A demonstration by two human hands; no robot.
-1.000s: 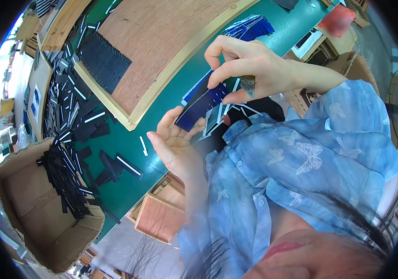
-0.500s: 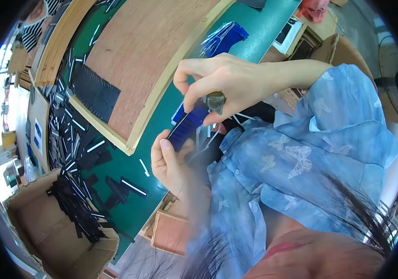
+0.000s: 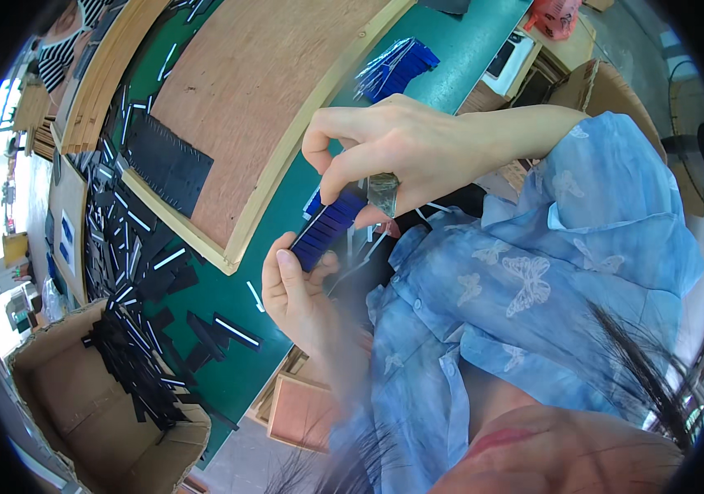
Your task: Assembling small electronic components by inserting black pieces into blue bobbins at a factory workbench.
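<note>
Where the fisheye rim bends and darkens, the green counter [image 3: 418, 99] is cut off, and the person's blue shirt [image 3: 533, 280] hides its near edge. One large wooden board [image 3: 261, 90] lies at ten to twelve o'clock, carrying one black mat [image 3: 167, 160]. One cardboard box [image 3: 72, 403] sits at eight o'clock; the loose black strips [image 3: 134, 272] spilling toward it are too many and too tangled to count. One pile of blue pieces [image 3: 397, 66] lies at twelve o'clock. At centre, one dark blue ridged strip [image 3: 326, 230] runs its long axis from seven to one o'clock. The left hand [image 3: 298, 292] cups its lower end, thumb pressed on top. The right hand [image 3: 393, 152] has its grip pinching the upper end, whose tip is hidden.
</note>
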